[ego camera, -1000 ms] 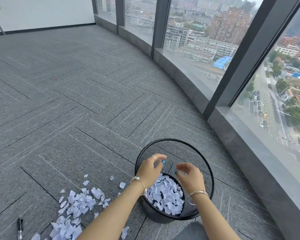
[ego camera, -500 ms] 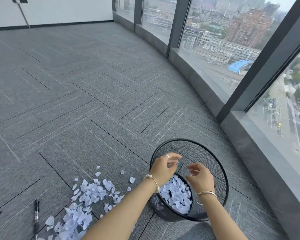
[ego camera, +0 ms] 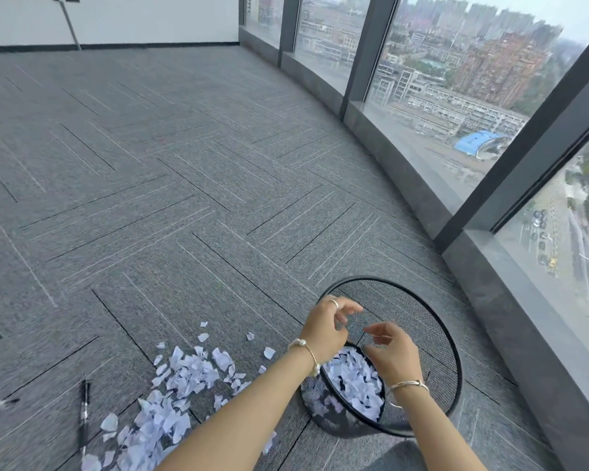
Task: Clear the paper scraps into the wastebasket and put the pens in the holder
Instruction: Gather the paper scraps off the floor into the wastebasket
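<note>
1. Nearest: both forearms come in from the bottom edge, a bracelet on each wrist, reaching forward over the wastebasket.
2. Scrap pile lies on the carpet just left of the left forearm. White torn paper, loosely heaped, with a few strays scattered past its far edge and toward the basket.
3. Black pen lies flat on the carpet left of the pile, pointing roughly away from the camera. A second pen sits at the left frame edge, blurred, only partly in view.
4. Wastebasket is black mesh, round, standing on the carpet right of the pile, near the window wall. More scraps cover its bottom.
5. Left hand is above the basket's left rim, ring on one finger, fingers loosely curled with tips apart. Holds nothing I can make out.
6. Right hand is over the basket opening, just right of the left hand and not touching it. Fingers relaxed and bent, thumb and forefinger tips apart, nothing visible between them.
7. Far: striped grey carpet tiles run to a white wall. Floor-to-ceiling windows curve along the right, city outside.
</note>
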Motion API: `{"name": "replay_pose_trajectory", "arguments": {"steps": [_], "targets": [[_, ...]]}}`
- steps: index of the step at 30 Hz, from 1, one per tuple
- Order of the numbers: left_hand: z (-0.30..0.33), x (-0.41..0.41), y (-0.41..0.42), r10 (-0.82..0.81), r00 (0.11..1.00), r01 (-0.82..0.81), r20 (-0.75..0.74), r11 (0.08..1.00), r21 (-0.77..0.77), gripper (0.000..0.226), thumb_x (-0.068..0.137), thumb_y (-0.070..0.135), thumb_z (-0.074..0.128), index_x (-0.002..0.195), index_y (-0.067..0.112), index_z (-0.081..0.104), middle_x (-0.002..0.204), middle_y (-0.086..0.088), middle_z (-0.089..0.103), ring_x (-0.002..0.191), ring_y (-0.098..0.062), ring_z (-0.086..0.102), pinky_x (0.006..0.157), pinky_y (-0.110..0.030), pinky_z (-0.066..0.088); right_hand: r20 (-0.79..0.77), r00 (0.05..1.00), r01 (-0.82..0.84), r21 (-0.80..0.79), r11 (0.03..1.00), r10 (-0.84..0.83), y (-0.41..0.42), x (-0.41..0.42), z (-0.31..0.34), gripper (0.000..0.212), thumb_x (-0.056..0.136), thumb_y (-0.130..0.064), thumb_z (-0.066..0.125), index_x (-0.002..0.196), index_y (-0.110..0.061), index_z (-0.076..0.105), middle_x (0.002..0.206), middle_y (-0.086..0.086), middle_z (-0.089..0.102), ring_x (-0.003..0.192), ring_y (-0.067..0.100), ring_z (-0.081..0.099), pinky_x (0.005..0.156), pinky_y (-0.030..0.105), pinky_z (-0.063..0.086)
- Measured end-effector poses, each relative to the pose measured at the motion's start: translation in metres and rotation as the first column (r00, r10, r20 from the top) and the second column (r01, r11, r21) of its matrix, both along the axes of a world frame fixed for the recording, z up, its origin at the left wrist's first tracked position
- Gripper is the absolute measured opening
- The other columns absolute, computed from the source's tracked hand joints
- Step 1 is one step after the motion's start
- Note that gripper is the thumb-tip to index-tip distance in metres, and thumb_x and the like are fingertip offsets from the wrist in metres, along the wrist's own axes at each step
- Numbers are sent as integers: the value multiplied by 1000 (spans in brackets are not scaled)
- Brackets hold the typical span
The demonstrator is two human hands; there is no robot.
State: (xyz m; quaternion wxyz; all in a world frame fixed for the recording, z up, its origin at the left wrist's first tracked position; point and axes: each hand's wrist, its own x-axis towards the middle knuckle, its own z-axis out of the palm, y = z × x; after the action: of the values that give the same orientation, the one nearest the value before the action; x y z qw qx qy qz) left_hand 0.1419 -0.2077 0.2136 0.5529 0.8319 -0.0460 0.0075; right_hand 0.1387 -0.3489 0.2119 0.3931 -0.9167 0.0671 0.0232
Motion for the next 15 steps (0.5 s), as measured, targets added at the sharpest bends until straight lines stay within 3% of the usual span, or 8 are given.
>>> {"name": "replay_pose_trajectory", "arguments": {"steps": [3,6,11,15], "targets": [[0,0,-2,-1,1000,2,-15,1000,17,46,74,-11,50,100,25,61,97,7,47,78,-3,50,73,-10,48,-7,1000,-20,-1,1000,20,2,-2,2,23,68,-3,67,83,-20,61,91,-1,63,85,14,59,77,29,50],[-2,-2,-5,-24,999,25,-24,1000,2,39,76,-4,55,99,28,60,101,5,49,88,-9,55,78,-17,51,1,1000,-27,7,1000,27,0,-4,4,21,70,-6,67,87,-18,62,92,-1,64,85,13,59,74,23,46],[3,-6,1,-39,999,39,1,999,-31,27,79,11,61,102,27,59,109,6,55,99,-4,52,86,-21,49,48,996,-74,50,996,72,8,-8,12,30,76,-20,68,105,-20,60,98,-9,61,93,9,57,86,27,47],[9,-10,28,11,1000,-11,12,1000,-4,25,79,15,63,102,25,60,100,12,56,94,-4,53,79,-13,47,89,989,-121,64,991,115,23,-8,20,29,78,-22,65,107,-23,60,100,-11,61,96,8,58,90,28,47]]}}
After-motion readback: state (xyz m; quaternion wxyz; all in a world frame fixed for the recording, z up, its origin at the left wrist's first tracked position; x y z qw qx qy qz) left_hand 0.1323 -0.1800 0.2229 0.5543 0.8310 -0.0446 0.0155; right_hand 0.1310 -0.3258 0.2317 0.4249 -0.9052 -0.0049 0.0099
